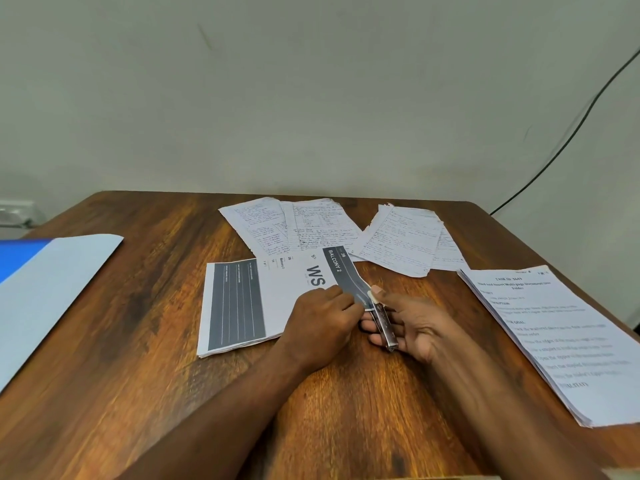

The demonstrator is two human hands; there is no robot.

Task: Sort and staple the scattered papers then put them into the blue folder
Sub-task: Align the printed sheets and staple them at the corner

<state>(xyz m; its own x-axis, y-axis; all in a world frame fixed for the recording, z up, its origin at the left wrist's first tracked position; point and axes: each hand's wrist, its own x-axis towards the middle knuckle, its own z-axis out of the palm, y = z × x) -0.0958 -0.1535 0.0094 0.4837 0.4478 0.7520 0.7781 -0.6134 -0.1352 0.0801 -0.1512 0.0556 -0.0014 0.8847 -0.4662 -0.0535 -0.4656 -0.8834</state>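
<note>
On the wooden desk [138, 358], the right hand [412, 327] grips a small metal stapler [382, 323] at the corner of the printed ticket stack [242, 303], which the left hand [322, 320] pinches. Handwritten sheets [311, 226] lie beyond; the blue folder [20, 258] sits far left.

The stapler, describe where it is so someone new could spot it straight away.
On the wooden table, look at the middle where both hands meet. The stapler is the slim metal bar gripped in the right hand, its tip at the printed stack's corner, the only non-paper item there.
</note>
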